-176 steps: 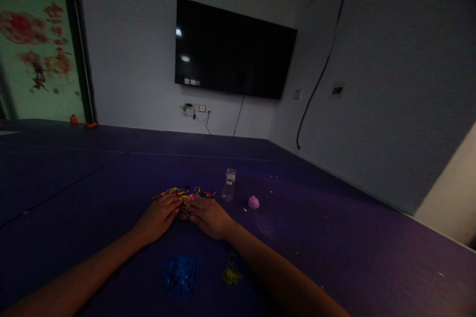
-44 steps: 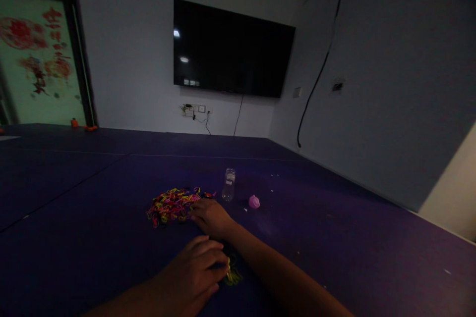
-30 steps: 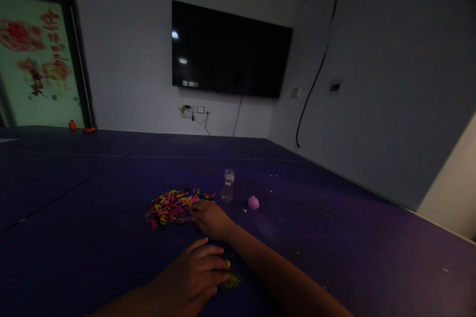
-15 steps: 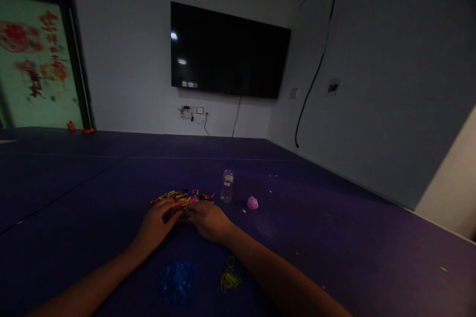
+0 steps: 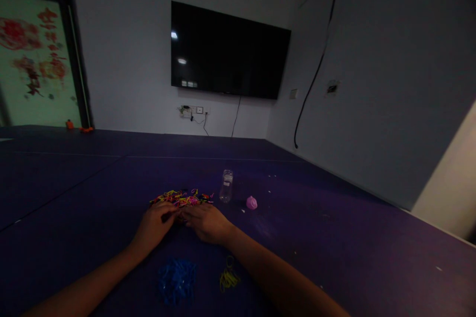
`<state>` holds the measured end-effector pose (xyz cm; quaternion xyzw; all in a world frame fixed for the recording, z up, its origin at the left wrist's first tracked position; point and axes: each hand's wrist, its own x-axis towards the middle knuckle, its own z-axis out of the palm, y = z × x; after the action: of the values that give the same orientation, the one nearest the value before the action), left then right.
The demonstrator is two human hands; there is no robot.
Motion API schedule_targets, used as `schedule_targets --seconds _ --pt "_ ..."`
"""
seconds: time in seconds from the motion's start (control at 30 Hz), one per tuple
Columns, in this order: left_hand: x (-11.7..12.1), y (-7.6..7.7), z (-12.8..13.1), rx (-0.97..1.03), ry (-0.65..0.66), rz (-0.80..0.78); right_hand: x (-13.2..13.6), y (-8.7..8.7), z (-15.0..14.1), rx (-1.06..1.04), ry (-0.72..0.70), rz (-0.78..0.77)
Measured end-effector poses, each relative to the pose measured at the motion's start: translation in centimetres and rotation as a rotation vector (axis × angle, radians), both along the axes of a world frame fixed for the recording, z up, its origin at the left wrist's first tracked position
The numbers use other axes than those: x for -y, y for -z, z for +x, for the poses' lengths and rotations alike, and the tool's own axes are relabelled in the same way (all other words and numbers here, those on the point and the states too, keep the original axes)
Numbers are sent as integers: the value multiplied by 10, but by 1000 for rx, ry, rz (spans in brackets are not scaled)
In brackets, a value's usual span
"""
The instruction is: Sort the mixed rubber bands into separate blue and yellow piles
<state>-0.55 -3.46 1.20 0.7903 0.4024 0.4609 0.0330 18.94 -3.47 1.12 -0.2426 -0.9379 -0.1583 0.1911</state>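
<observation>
Left hand (image 5: 154,225) and right hand (image 5: 206,223) curl, fingertips close together, at the near edge of the mixed pile (image 5: 186,198); whether they pinch a band, I cannot tell. For good picking, light fingertips should probably part one band at a time. Bottle (image 5: 225,188) stands just right of the pile; blue bands (image 5: 176,281) and yellow bands (image 5: 228,280) lie between the forearms (image 5: 271,270); leftward there is more room.

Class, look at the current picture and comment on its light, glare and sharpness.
Head view: dim overall; head view: bright reflections on the television, a faint sheen on the purple surface; head view: red door lettering looks soft; head view: between left hand and right hand, individual mixed bands are hard to separate.
</observation>
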Motion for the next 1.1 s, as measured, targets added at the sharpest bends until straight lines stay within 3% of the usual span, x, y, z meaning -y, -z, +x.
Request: schedule_targets --seconds 0.2,0.57,0.73,1.1 --pt "3 -1 1 8 -33 -34 0 1 1 -9 16 17" --pt "3 2 0 92 -73 -101 -3 -2 -2 39 -93 -92" --pt "3 2 0 89 -88 -78 -3 -1 -2 33 -71 -124" --pt "4 -2 1 95 -13 -45 -5 0 -2 30 -60 -131"
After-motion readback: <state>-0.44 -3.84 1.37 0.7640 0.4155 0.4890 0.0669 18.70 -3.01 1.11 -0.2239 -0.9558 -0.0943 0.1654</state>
